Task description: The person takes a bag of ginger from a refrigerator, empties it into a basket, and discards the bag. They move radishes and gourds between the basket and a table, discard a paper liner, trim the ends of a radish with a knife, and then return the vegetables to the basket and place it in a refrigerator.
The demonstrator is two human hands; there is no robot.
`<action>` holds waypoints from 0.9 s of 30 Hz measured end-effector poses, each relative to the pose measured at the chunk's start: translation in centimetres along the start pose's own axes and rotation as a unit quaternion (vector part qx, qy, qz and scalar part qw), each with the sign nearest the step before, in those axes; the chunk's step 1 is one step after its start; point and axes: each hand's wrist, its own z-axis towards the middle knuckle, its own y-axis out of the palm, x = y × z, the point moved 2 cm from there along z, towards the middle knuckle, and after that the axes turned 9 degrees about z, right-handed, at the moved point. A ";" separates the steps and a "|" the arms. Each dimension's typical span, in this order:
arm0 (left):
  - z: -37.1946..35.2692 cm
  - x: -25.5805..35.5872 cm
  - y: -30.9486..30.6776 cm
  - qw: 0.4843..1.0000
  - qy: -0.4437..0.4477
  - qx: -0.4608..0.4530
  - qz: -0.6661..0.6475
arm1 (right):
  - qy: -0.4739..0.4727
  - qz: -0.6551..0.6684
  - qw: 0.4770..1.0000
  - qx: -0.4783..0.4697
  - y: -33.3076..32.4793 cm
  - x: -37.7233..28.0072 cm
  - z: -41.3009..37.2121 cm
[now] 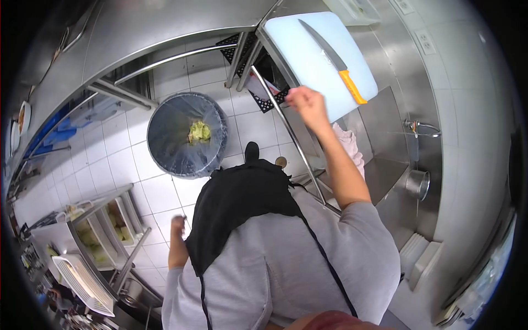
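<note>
Our shirt [247, 258] is nearest. The knife [337, 61] lies on the board [291, 49], right of our clenched, nearer right hand [309, 107], blade [331, 53] far-left, handle [350, 85] near-right; whether our left hand [179, 226] grips, we cannot tell.

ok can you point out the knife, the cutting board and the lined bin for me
Knife [336, 58]: head view, on the blade, toward the orange handle.
Cutting board [308, 63]: head view, on its bare top beside the blade.
Lined bin [166, 132]: head view, on the inner wall.

Left hand [177, 225] blurred; right hand [309, 105], palm hidden. Clear container [358, 14] cut off by top edge.
</note>
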 end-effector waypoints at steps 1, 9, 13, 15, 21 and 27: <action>-0.6 -4.3 1.3 0.999 -0.049 -0.002 -0.015 | 0.000 -0.127 0.992 0.008 -2.6 -1.5 0.4; -1.5 11.6 -3.4 0.971 -0.022 0.088 -0.219 | -0.039 -0.536 0.837 0.099 -15.1 1.1 6.0; -3.0 25.0 -6.7 0.971 0.080 0.153 -0.164 | -0.068 -0.522 0.847 0.067 -16.7 1.5 7.2; -2.4 28.1 -7.1 0.960 0.141 0.140 -0.197 | -0.056 -0.479 0.870 0.105 -17.5 0.5 6.4; -4.5 41.6 -5.3 0.923 0.271 0.114 -0.247 | 0.025 -0.530 0.839 0.123 -19.2 -0.2 2.1; -11.0 63.1 -3.3 0.809 0.526 0.258 -0.049 | -0.019 -0.412 0.908 0.076 -15.9 -0.4 -2.2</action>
